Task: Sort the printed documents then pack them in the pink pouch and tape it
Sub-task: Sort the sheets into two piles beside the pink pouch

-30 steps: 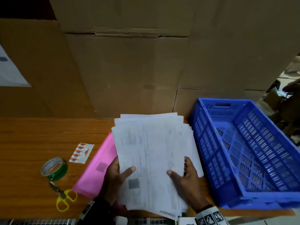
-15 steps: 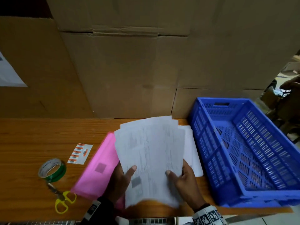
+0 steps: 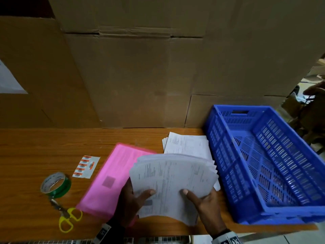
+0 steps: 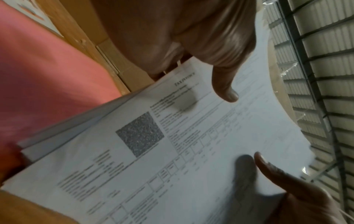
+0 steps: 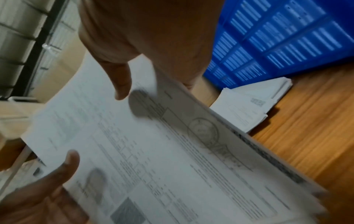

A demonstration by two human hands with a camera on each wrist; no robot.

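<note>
Both hands hold a thick stack of printed documents (image 3: 174, 182) tilted forward just above the table's near edge. My left hand (image 3: 133, 201) grips its lower left edge, thumb on top and fingers hidden beneath. My right hand (image 3: 202, 203) grips the lower right edge the same way. The top sheet (image 4: 172, 151) is an invoice with a QR code. The sheets (image 5: 153, 151) look blurred in the right wrist view. A second pile of papers (image 3: 188, 145) lies flat beside the crate. The pink pouch (image 3: 112, 175) lies flat left of the stack, partly under it.
A blue slatted crate (image 3: 263, 164) fills the table's right side. Green tape roll (image 3: 56, 184), yellow-handled scissors (image 3: 66, 217) and a small sticker sheet (image 3: 86, 166) lie on the wooden table (image 3: 35, 155) at left. Cardboard boxes (image 3: 140, 76) wall off the back.
The held stack has tipped forward and down toward the table, uncovering the second pile by the crate. Both hands keep their grip on its lower edge.
</note>
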